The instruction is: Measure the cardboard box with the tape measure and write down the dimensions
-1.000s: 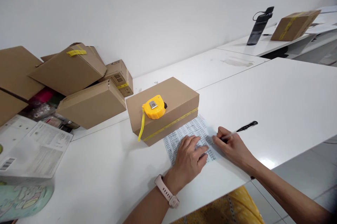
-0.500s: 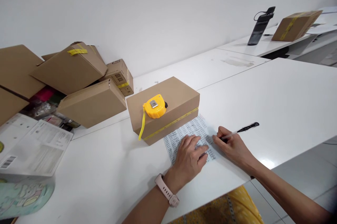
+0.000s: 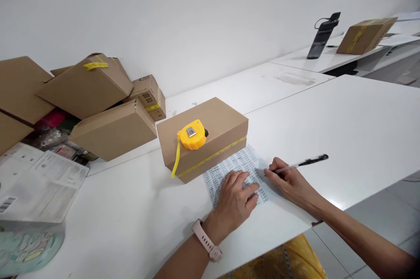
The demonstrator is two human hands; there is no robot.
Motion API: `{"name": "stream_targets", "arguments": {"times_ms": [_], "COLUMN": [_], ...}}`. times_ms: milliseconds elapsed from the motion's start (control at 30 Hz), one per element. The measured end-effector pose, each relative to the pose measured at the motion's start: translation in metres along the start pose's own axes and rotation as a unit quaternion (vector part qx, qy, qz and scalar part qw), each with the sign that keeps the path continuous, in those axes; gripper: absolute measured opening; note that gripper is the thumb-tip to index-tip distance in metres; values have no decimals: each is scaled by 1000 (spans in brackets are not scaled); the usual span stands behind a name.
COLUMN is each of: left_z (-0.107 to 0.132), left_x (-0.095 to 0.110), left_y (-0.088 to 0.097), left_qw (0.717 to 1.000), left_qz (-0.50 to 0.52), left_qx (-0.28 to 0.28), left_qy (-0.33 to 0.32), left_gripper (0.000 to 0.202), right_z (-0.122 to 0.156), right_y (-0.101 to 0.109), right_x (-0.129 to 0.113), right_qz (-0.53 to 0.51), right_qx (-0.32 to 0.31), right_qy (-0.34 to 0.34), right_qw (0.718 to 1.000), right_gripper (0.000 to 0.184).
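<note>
The right hand (image 3: pixel 290 180) pinches a pen (image 3: pixel 302 163), clear-barrelled with a black end, near the front edge of the desk (image 3: pixel 131 213); the left hand (image 3: pixel 234 199), fingers slightly apart, rests on a pale sheet (image 3: pixel 213 181) crowded with dark rows, beside a brown box (image 3: pixel 219 115).

Cardboard boxes (image 3: pixel 85 88) heaped at left, dark bottle (image 3: pixel 320 43) near a taped carton (image 3: pixel 367 36), white wall (image 3: pixel 203 21) behind

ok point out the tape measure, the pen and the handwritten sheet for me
yellow tape measure (image 3: pixel 193 135): head view, on its yellow case
pen (image 3: pixel 305 162): head view, on the barrel beyond the right hand (image 3: pixel 288 178)
handwritten sheet (image 3: pixel 215 179): head view, on the written part left of the left hand (image 3: pixel 236 193)
</note>
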State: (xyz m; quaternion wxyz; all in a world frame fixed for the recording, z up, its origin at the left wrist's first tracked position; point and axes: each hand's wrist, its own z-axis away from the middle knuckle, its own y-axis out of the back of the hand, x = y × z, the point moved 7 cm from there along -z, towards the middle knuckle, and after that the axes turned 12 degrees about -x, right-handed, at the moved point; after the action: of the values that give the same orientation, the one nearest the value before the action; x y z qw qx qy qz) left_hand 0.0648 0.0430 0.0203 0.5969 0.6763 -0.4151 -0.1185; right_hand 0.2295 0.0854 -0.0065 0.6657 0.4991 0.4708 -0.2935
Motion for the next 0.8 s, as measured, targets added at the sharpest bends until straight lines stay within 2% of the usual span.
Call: {"name": "stream_targets", "arguments": {"times_ms": [233, 800], "left_z": [1, 0], "left_x": [-1, -1], "left_y": [-1, -2], "left_qw": [1000, 1000], "left_qz": [2, 0], "left_qx": [-2, 0], "left_qy": [1, 1], "left_gripper": [24, 25], "right_z": [2, 2], "right_y": [-2, -4], "right_x": [-6, -4], "right_qz": [29, 42], "right_qx": [-17, -17], "right_qy": [-7, -16], "right_qw": [999, 999], "right_gripper": [28, 28]}}
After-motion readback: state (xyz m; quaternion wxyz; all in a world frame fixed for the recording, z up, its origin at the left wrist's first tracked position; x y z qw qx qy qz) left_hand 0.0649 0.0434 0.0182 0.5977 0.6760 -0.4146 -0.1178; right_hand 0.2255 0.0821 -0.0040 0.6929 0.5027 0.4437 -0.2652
